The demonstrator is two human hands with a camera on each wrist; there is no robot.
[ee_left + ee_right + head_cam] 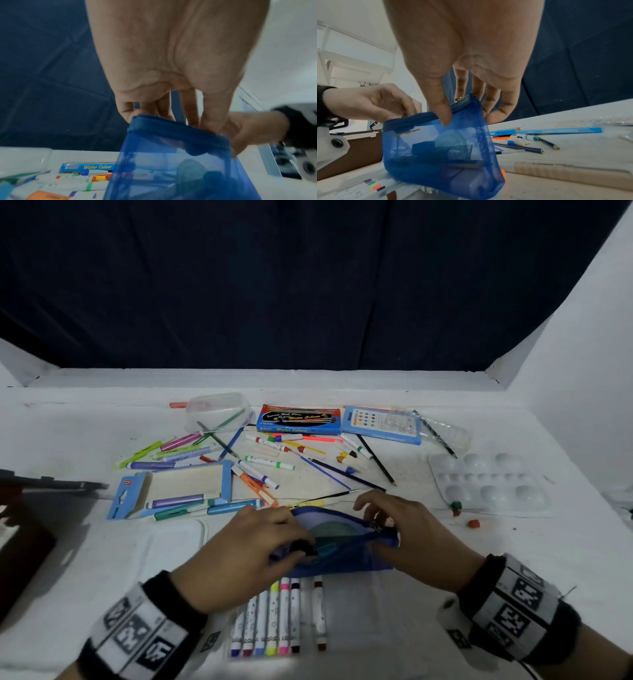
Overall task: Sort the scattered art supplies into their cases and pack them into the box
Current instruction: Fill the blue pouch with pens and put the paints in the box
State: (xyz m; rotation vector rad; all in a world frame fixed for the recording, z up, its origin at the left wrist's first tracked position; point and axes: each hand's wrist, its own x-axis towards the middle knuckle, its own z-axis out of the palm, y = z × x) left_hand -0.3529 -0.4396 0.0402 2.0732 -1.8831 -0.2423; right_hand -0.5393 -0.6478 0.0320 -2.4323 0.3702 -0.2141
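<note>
Hands are seen at the near edge of the worktop (102, 559), both on a blue mesh pouch (342, 549). The left hand (253, 546) is reached palm-down over the pouch's left end, its fingers curled round the top hem and a small dark item. The right hand (407, 529) is held at the right end, the hem pinched between thumb and curled fingers beside the zip pull. From the right wrist view a protractor (452, 140) and dark blocks are made out through the mesh; what the blocks are cannot be told. A row of markers (274, 618) is partly covered by the pouch. Further back, loose pens and pencils are scattered; a paint box (299, 421) is set toward the far edge and a white palette (486, 484) toward the right edge.
</note>
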